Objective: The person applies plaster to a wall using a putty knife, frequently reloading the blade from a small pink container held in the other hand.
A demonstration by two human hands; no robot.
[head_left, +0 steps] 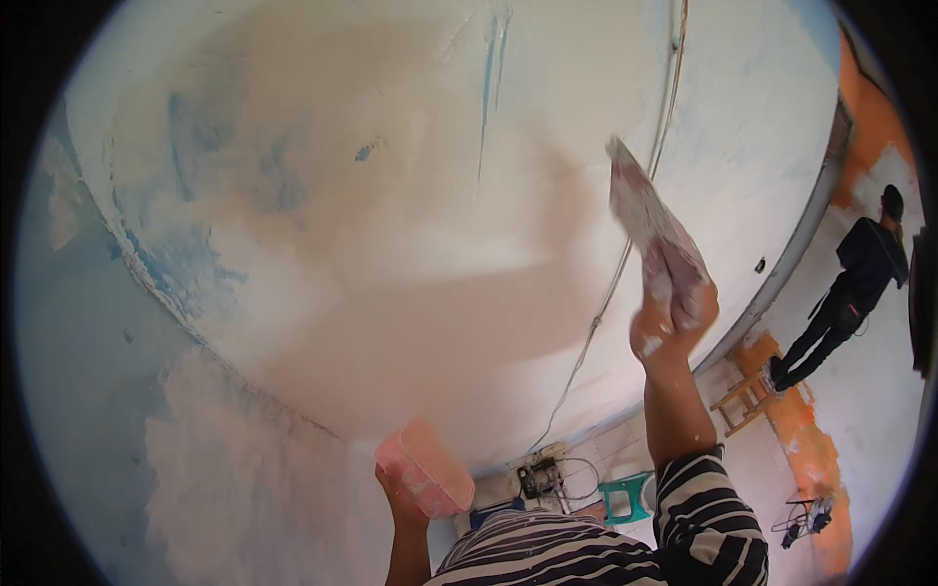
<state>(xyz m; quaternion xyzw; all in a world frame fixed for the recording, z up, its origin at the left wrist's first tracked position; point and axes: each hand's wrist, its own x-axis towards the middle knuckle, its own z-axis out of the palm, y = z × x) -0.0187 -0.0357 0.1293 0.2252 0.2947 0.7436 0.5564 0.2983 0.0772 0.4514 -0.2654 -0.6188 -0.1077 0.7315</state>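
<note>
My right hand [679, 293], spotted with white putty, is raised in front of the wall and closed on a putty knife [640, 200]. The wide blade is smeared with pale filler and points up and to the left. Whether its edge touches the wall [410, 332] I cannot tell. Low down, my left hand [399, 493] grips a pink tub [426, 467] by its side; whitish smears mark the tub, and its inside is hidden. The wall is coated off-white, with blue patches and streaks showing through.
A cable [598, 317] runs down the wall beside my right hand. On the floor are a green stool [625, 498] and a dark machine [540, 479]. At the right, a person [855, 283] in dark clothes stands on a wooden stool [745, 398] facing another wall.
</note>
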